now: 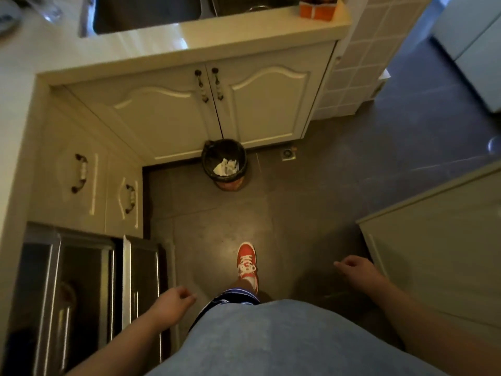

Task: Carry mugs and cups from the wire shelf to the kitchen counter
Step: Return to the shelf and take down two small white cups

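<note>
Room: a kitchen seen from above, with a dark grey tiled floor [339, 169] and cream cabinets.
Kitchen counter: the pale counter [168, 47] runs along the top and turns down the left side, in an L shape.
Sink: a steel sink [146, 14] is set into the counter at the top; its inside is blurred.
Orange box: a small orange box [316, 8] stands on the right end of the counter.
Cabinet doors: two doors [211, 109] with dark handles are closed under the sink.
Bin: a round bin [224, 164] with a black bag stands on the floor, just in front of these doors; white crumpled paper lies inside.
Left hand: the left hand [173, 301] hangs low beside the body, fingers loosely curled, holding nothing.
Right hand: the right hand [355, 270] is also low, fingers half bent, empty, near a pale cabinet at the right edge.
Foot: one red shoe [247, 263] points toward the bin.
Mugs and cups: I cannot find any; the shapes at the top left are too blurred to tell.
</note>
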A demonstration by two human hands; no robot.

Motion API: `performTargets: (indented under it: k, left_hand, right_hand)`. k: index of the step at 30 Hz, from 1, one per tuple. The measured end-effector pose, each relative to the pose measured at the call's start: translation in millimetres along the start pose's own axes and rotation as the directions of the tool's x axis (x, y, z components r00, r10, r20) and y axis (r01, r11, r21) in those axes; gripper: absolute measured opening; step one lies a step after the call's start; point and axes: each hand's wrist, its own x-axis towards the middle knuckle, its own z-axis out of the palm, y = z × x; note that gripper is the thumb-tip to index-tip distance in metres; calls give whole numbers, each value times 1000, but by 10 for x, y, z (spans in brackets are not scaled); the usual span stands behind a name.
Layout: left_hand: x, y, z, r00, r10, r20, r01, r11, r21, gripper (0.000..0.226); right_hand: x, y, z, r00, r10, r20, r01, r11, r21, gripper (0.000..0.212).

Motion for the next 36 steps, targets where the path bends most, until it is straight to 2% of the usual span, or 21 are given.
performTargets:
  k: [5,10,16,23,27,31,36]
  left_hand:
    - [557,697,-720,998,51,25,-54,992,117,12]
    - [1020,1852,-1187,979,163,121,-192,939,285,15]
    - [1472,3442,-1120,927,290,239,-357,876,325,12]
    - [1898,4907,-986,926,299,231,-373,822,431,15]
    - [2015,5414,-1125,933,298,201,-356,834,421,20]
    - [2149,5718,-1315,949,258,179,-311,845,434,21]
    - [2598,6103,-1533,969,162,188,-236,840,489,22]
  right_hand:
    - [126,-406,-339,999,34,-19,-34,999,5,21]
    - [223,-362,-665,985,143,-96,-133,986,104,22]
    - [497,-59,-958,948,310,-78,-281,925,255,27]
    - [1082,31,-1519,909,414,-36,-373,850,372,27]
    - [1567,-278,-2065,939,342,26,-329,877,350,31]
    - [2041,-800,-2691,973,226,-39,-199,915,350,27]
    - [2657,-1340,-3323,984,159,-79,-124,933,337,23]
